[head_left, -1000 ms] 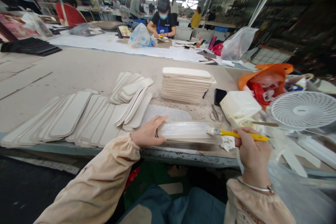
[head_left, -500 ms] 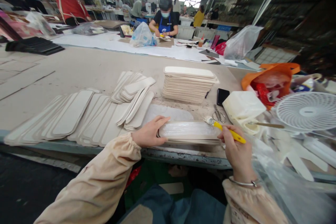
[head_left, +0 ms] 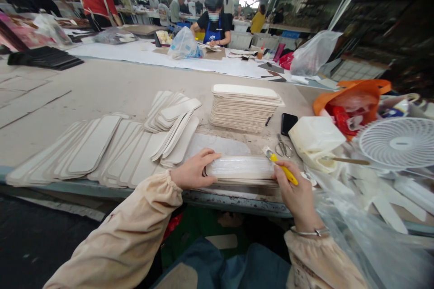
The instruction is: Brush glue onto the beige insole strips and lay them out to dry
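Observation:
At the table's front edge lies a stack of pale, round-ended panels (head_left: 242, 168), its top one coated with something wet and shiny. My left hand (head_left: 193, 170) grips the left end of this stack, thumb and fingers around the corner. In my right hand (head_left: 296, 189) is a yellow-handled brush (head_left: 289, 174), held by its handle. The brush's pale bristles point up and away, close to the top panel's far right corner; whether they touch it I cannot tell. Part of the stack's right end is hidden behind my right hand.
Fanned-out panels (head_left: 91, 146) spread to the left, and a tall panel stack (head_left: 242, 110) stands behind. Scissors (head_left: 283, 146), a phone (head_left: 289, 123), a white container (head_left: 316, 137), an orange bag (head_left: 356, 88) and a white fan grille (head_left: 403, 143) are right. Across the table works another person (head_left: 213, 27).
My right hand has moved left with the brush, which now points more steeply away from me. My left hand stays on the stack. A person in red at the back left has risen.

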Available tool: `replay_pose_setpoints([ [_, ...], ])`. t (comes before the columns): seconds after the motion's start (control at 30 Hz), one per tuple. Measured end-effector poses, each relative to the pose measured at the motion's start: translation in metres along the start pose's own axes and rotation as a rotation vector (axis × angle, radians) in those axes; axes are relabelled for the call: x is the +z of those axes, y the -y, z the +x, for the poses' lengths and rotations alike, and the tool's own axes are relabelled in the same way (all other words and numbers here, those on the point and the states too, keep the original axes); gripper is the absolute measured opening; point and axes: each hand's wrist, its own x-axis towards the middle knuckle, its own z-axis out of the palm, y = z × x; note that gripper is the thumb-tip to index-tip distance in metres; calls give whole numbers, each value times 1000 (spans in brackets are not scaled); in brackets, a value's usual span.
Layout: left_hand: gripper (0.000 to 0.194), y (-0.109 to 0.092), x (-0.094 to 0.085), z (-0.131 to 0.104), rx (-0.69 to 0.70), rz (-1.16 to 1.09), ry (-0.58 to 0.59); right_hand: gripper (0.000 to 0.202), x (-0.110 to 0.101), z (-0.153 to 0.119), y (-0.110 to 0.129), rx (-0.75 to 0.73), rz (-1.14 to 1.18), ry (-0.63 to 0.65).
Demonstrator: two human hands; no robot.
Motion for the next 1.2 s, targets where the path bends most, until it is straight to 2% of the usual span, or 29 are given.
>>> replay_pose_setpoints([
  [0.5,66,1,1,0,29,-22,-3,35,2,-2,-3,-13,-23,18],
  [0.77,65,0,1,0,41,-4,-2,39,4,-2,-2,10,-27,42],
  [1.2,64,-2,1,1,44,1,5,34,8,-4,-9,-38,-71,55],
])
